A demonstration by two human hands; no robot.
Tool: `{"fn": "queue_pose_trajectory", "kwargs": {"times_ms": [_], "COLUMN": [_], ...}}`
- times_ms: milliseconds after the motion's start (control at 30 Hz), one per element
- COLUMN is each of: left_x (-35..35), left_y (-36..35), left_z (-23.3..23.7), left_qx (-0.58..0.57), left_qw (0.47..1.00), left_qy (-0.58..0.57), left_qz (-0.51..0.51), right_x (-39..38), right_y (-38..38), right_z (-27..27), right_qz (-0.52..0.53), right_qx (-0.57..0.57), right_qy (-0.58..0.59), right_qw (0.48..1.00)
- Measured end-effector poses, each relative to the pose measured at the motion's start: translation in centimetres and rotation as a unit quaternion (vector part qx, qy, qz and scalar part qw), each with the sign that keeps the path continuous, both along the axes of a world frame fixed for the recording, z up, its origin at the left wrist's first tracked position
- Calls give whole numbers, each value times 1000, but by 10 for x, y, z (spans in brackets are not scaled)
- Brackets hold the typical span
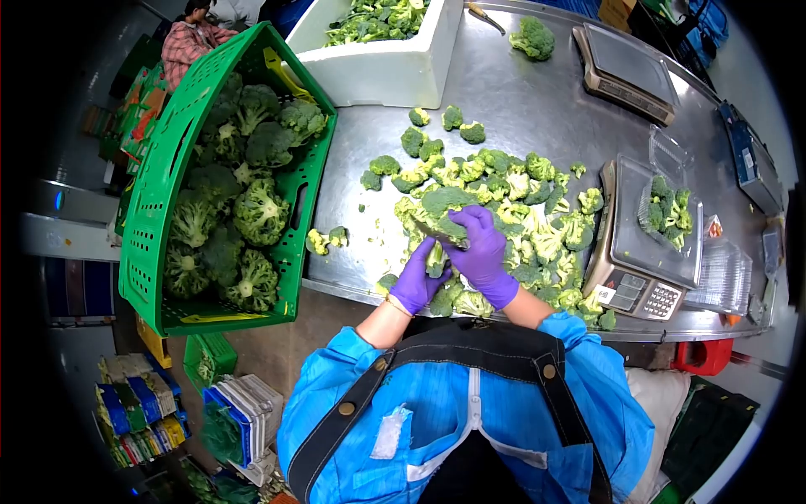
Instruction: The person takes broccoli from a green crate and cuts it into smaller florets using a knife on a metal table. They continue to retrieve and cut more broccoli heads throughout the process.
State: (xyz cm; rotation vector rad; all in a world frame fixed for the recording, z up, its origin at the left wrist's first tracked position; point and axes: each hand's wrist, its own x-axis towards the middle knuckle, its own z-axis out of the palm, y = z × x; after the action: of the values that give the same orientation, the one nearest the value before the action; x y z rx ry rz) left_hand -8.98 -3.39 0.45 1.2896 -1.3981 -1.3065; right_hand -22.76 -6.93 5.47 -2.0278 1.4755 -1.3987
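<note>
Both hands wear purple gloves and are close together over the front of a steel table [353, 252]. My left hand [417, 281] is closed around a broccoli piece [437, 259] with its stem showing. Just right of it, my right hand [480, 252] has its fingers curled by a dark, narrow thing that looks like a blade, mostly hidden by the glove. A larger broccoli head [447, 202] lies just beyond the hands. Many cut broccoli florets [537, 218] are spread around and behind them.
At left stands a green crate [143, 244] of broccoli heads. A white foam box [378, 76] and a knife [485, 18] are at the back. To the right are a scale [630, 290] bearing a filled tray, stacked clear trays [724, 273] and another scale [625, 71]. A person [189, 46] is at upper left.
</note>
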Motion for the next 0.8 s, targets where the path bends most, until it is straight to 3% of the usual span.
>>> {"fn": "queue_pose_trajectory", "kwargs": {"times_ms": [33,67,200,267,333,400,433,467,533,800], "left_x": [9,16,34,38,33,26,23,22,23,35], "left_y": [-7,-14,-27,-26,-30,-31,-31,-32,-31,-30], "left_z": [5,13,43,37,48,56,55,56,62,77], "left_qx": [185,356,434,411,330,342,300,259,267,230], "left_qw": [967,869,817,826,882,881,909,932,930,954], "left_qy": [173,335,378,378,332,326,288,248,244,191], "left_qz": [39,75,-43,-72,-55,-1,26,52,62,-12], "right_x": [-3,-4,-7,-7,-18,-32,-38,-45,-56,-66], "right_y": [1,0,-6,-6,-9,-11,-7,-8,-9,-24], "right_z": [-2,-3,-5,-8,-2,7,16,15,14,21], "right_qz": [0,1,36,92,82,95,87,90,138,197], "right_qx": [8,7,-45,4,46,90,136,136,150,97], "right_qy": [-8,-7,-79,-189,-159,-45,29,32,140,242], "right_qw": [1000,1000,995,978,983,990,986,986,969,945]}}
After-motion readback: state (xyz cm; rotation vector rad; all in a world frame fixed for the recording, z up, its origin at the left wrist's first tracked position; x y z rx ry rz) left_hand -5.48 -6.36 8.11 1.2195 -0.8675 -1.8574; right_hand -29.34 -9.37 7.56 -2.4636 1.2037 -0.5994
